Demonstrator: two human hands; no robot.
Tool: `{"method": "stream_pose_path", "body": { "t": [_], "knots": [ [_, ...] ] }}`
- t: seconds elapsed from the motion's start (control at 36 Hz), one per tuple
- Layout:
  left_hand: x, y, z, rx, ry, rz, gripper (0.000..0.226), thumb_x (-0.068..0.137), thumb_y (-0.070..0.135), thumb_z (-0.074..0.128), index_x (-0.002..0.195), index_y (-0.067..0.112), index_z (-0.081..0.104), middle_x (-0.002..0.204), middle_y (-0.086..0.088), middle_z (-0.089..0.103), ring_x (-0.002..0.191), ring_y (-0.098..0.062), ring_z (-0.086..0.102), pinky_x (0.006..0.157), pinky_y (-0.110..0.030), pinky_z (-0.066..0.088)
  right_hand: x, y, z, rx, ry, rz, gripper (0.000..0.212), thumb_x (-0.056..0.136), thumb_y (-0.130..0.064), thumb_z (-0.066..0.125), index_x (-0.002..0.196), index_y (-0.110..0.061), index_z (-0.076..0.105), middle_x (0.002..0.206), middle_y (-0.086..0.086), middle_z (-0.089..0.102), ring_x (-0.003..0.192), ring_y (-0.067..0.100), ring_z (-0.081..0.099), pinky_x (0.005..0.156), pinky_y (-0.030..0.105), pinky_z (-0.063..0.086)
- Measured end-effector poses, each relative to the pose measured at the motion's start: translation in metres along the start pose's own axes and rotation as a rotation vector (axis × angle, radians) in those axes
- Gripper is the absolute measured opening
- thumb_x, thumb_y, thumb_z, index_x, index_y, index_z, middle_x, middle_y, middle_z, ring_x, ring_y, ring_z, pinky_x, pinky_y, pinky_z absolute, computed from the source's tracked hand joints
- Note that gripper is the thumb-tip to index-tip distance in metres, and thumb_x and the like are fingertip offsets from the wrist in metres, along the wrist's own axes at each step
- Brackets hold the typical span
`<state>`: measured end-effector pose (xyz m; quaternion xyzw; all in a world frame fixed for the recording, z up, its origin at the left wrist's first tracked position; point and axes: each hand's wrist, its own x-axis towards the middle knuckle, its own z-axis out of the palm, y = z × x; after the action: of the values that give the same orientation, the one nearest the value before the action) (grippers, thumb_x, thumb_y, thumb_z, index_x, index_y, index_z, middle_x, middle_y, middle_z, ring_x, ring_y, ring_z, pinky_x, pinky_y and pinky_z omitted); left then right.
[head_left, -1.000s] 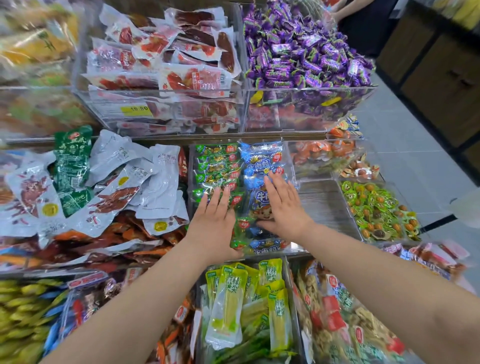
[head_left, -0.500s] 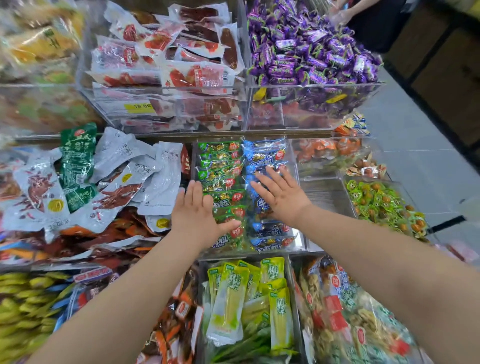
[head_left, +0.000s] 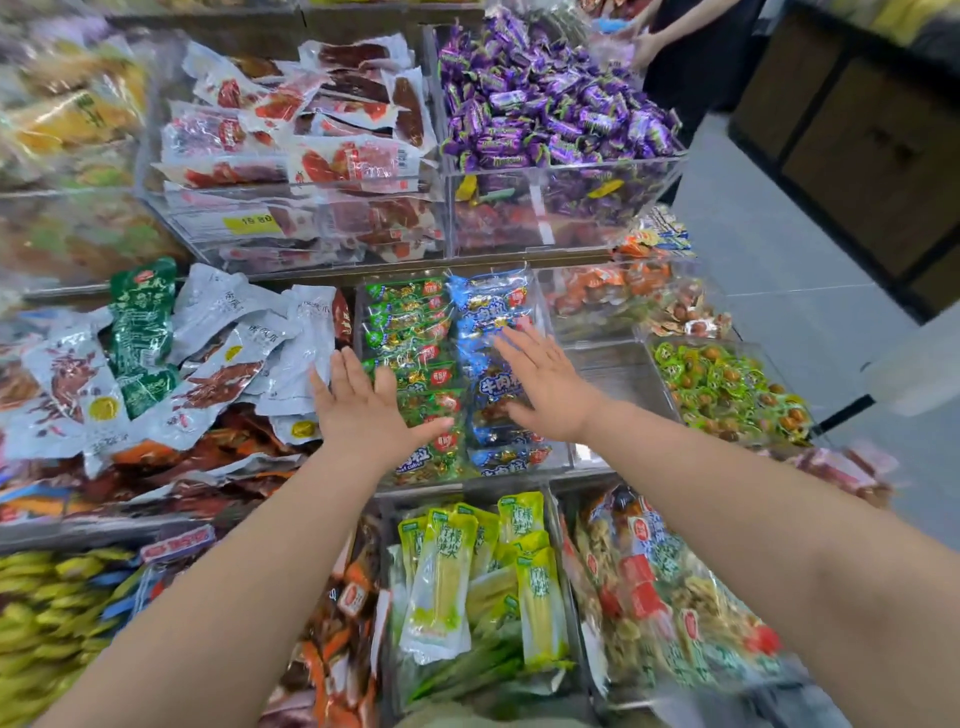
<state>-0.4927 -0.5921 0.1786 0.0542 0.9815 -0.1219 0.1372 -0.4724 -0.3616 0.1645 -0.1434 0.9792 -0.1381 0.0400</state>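
A clear bin (head_left: 524, 470) in the middle shelf holds a row of green snack packets (head_left: 410, 332) on its left and a row of blue snack packets (head_left: 491, 306) on its right. My left hand (head_left: 363, 410) lies flat with straight fingers at the left edge of the green row, its thumb across a green packet. My right hand (head_left: 545, 387) lies flat, fingers spread, on the blue packets. Neither hand holds anything.
White and green pouches (head_left: 208, 353) pile up to the left. Above stand bins of red meat packets (head_left: 322, 150) and purple candies (head_left: 550, 114). Yellow-green pickle packs (head_left: 467, 571) lie below. An empty bin (head_left: 618, 374) sits right of the blue row. Another person's hands (head_left: 641, 41) work at top right.
Both hands have moved apart. My left hand slid left to the edge of the green row; my right hand shifted right and farther up the blue packets.
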Motion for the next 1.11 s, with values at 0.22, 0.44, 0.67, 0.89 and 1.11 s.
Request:
{"method": "stream_pose_path", "body": {
  "t": [0.22,0.44,0.67,0.89,1.11],
  "knots": [
    [-0.04,0.033,-0.009,-0.218,0.297,0.306,0.082,0.08,0.068,0.052,0.139,0.014,0.034,0.153,-0.017,0.022,0.145,-0.035,0.01,0.113,-0.053,0.01,-0.067,0.01,0.018,0.567,0.433,0.321,0.037,0.086,0.0,0.053,0.121,-0.01,0.061,0.113,0.003,0.054,0.108,0.018,0.051,0.091,0.015,0.035],
    [-0.121,0.141,0.012,-0.729,0.091,0.615,0.017,0.089,0.031,0.056,0.087,0.015,0.061,0.079,0.0,0.061,0.085,-0.027,0.059,0.074,-0.036,0.045,-0.205,0.033,0.07,0.952,0.504,0.848,0.019,0.089,-0.006,0.054,0.095,-0.02,0.065,0.078,-0.015,0.062,0.068,-0.004,0.057,0.058,0.004,0.04],
    [-0.189,0.241,0.116,-0.795,-0.691,0.365,0.017,0.099,0.019,0.042,0.087,0.014,0.054,0.074,-0.004,0.054,0.062,-0.013,0.051,0.056,-0.02,0.041,-0.401,0.044,0.131,1.018,0.413,1.363,0.018,0.09,-0.002,0.051,0.098,-0.001,0.067,0.081,0.02,0.064,0.054,0.008,0.047,0.038,0.006,0.031],
    [-0.273,0.282,0.197,-0.691,-0.985,0.121,0.028,0.097,0.017,0.046,0.069,0.016,0.046,0.062,-0.005,0.045,0.037,-0.013,0.039,0.042,-0.017,0.029,-0.597,-0.001,0.182,1.354,0.205,1.803,0.026,0.095,-0.007,0.043,0.072,-0.018,0.045,0.069,0.003,0.045,0.058,0.014,0.043,0.055,0.021,0.03],
    [-0.322,0.345,0.217,-0.521,-0.996,0.218,0.028,0.099,0.014,0.041,0.072,0.013,0.047,0.06,-0.006,0.045,0.038,-0.013,0.042,0.042,-0.014,0.028,-0.718,-0.025,0.199,1.549,0.238,2.022,0.007,0.096,-0.017,0.047,0.092,-0.01,0.049,0.083,0.005,0.053,0.067,0.015,0.052,0.06,0.026,0.036]
  ]
}}
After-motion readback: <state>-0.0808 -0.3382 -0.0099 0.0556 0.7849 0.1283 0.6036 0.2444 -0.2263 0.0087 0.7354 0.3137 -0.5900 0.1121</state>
